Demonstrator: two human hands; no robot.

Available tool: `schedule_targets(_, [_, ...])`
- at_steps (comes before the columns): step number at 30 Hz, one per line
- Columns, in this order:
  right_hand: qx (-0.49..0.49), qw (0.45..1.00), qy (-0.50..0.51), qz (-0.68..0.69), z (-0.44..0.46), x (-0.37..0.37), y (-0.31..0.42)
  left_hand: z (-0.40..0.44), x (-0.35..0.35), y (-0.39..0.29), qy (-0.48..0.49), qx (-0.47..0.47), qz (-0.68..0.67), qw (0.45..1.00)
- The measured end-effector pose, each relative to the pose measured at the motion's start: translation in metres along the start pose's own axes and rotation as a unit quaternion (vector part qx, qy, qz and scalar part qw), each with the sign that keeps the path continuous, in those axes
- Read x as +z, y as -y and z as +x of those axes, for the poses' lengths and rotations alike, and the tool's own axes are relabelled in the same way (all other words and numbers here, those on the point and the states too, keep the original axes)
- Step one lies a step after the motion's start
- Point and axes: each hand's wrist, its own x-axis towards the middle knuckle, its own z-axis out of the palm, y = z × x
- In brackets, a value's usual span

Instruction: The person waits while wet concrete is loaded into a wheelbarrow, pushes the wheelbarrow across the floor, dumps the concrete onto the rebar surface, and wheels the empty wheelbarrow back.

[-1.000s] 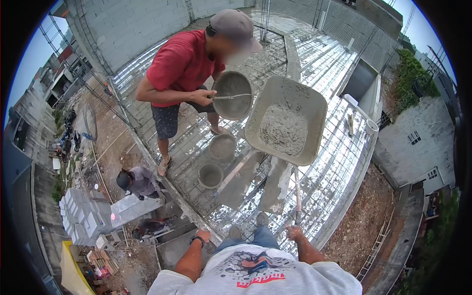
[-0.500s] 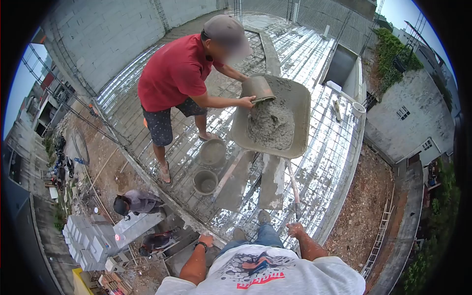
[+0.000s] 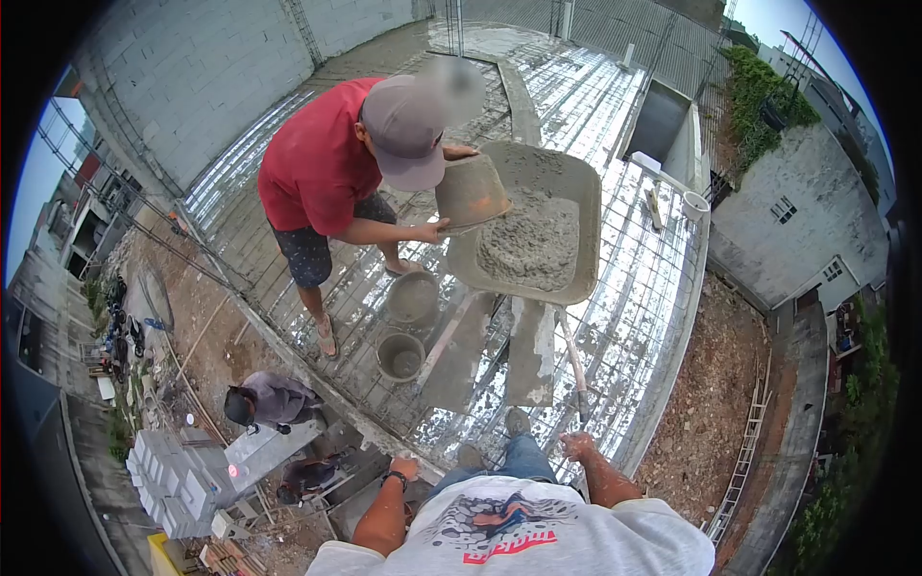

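Note:
My right hand is closed around the end of a wheelbarrow handle. My left hand, with a dark wristband, has its fingers curled; what lies inside them I cannot make out. The wheelbarrow tray stands in front of me, holding a heap of wet grey concrete. At its left rim a co-worker in a red shirt grips a bucket with both hands, its mouth tilted toward the concrete.
Two more buckets, one farther and one nearer, stand left of the wheelbarrow. Planks lie over the rebar mesh and shiny decking. The slab edge drops to ground where other people work. An opening is at back right.
The co-worker has bent lower and drawn the bucket left, from over the concrete to the tray's rim. The concrete heap looks fuller. My hands have stayed nearly still.

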Motion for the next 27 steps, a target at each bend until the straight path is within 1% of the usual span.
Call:
schedule_targets(1, [-0.018,0.999,0.001,-0.03,0.001,0.001,-0.002,0.0,0.0,0.0,0.001,0.0,0.004,1.0])
schedule_targets(2, [-0.034,0.999,-0.003,-0.024,0.004,0.004,-0.009,0.001,0.001,0.002,0.001,0.0,0.008,1.0])
schedule_targets(4, [-0.065,0.998,-0.011,-0.011,0.008,0.009,-0.02,0.054,-0.004,0.038,0.01,0.037,0.111,0.993])
schedule_targets(5, [-0.031,0.999,-0.007,0.007,0.01,0.011,-0.022,0.069,-0.006,0.049,0.014,0.056,0.162,0.985])
schedule_targets(6, [0.003,1.0,-0.004,0.026,0.011,0.013,-0.022,0.056,-0.006,0.041,0.014,0.039,0.136,0.99])
schedule_targets(8, [0.022,1.0,0.001,0.017,0.014,0.015,-0.023,0.027,-0.004,0.02,0.016,0.007,0.083,0.996])
schedule_targets(11, [0.04,0.999,-0.001,0.032,0.017,0.017,-0.022,0.003,-0.002,0.004,0.011,0.0,0.018,1.0])
schedule_targets(12, [0.044,0.998,-0.002,0.041,0.017,0.018,-0.022,0.002,-0.003,0.003,0.012,0.002,0.021,1.0])
schedule_targets(18, [0.079,0.974,0.001,0.212,0.01,0.015,-0.008,-0.01,-0.006,-0.008,0.029,0.007,0.015,0.999])
schedule_targets(19, [0.057,0.976,0.011,0.21,0.011,0.015,-0.006,-0.011,-0.006,-0.008,0.025,0.012,0.021,0.999])
schedule_targets(21, [0.013,0.979,0.03,0.203,0.041,0.027,-0.038,-0.008,-0.006,-0.007,0.017,0.021,0.026,0.999])
schedule_targets(24, [0.078,0.958,0.054,0.269,0.02,0.018,-0.012,0.008,-0.006,0.009,0.01,0.022,0.019,1.0])
schedule_targets(26, [0.075,0.971,0.037,0.223,0.01,0.017,-0.002,0.015,-0.007,0.013,0.011,0.012,0.007,1.0])
schedule_targets(27, [0.073,0.977,0.028,0.199,0.009,0.016,0.001,0.01,-0.009,0.013,0.051,0.022,0.003,0.998])
